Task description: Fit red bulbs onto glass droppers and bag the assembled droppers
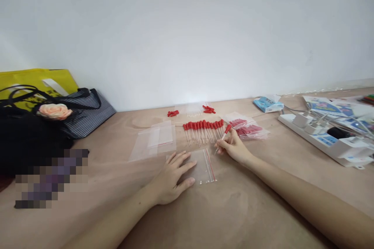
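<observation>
My left hand [174, 177] lies spread over a clear zip bag [201, 169] with a red line along its right edge. Just right of that bag, my right hand [232, 147] pinches a dropper [227, 129] with a red rubber bulb, its thin clear tube slanting down to the left. Behind my hands several more red-bulbed droppers [203, 125] lie in a row, bulbs to the wall. Filled zip bags with red bulbs inside [248, 128] are heaped beyond my right hand. To the left, flat zip bags [159, 140] overlap on the table.
Loose red bulbs [173, 113] and another small pile of bulbs [209, 109] lie near the wall. At right are a power strip [318, 136] with plugs and cables and a blue tissue pack [268, 104]. Bags, including a striped bag [87, 114], stand at left.
</observation>
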Action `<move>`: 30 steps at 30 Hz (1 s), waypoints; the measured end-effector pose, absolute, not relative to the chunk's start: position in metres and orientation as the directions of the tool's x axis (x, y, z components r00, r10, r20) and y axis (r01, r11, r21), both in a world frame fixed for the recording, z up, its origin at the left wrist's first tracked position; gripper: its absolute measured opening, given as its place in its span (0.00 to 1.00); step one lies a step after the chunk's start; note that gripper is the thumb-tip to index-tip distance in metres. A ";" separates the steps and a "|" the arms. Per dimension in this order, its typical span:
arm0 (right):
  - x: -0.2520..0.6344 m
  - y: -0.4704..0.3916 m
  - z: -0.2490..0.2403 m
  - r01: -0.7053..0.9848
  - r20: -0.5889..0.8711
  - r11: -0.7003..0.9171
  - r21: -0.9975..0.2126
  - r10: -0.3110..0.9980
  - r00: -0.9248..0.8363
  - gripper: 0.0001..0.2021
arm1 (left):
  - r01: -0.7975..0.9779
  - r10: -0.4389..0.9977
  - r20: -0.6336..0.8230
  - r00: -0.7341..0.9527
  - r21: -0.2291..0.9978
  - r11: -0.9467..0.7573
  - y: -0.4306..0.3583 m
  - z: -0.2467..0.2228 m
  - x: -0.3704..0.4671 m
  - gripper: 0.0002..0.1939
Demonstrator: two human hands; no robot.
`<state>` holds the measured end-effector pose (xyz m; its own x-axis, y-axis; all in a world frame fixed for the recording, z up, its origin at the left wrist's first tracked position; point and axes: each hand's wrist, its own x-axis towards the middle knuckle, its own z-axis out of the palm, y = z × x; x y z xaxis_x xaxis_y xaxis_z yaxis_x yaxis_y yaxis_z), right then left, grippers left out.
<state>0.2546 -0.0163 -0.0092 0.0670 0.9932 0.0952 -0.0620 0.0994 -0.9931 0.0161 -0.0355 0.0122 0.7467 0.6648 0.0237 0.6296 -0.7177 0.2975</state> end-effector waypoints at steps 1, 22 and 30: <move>0.253 -0.017 -0.009 -0.070 0.073 0.079 -0.994 0.993 0.089 0.25 | 0.633 0.671 0.034 0.741 0.300 -0.714 -0.036 0.013 0.016 0.21; 0.253 -0.023 -0.013 -0.147 0.045 0.056 -0.988 0.996 0.080 0.20 | 0.598 0.629 -0.018 0.778 0.329 -0.731 -0.029 0.020 0.006 0.24; 0.259 -0.025 -0.018 -0.003 0.090 0.090 -0.996 0.991 -0.097 0.19 | 0.622 0.671 0.028 0.741 0.348 -0.702 -0.030 0.013 0.005 0.27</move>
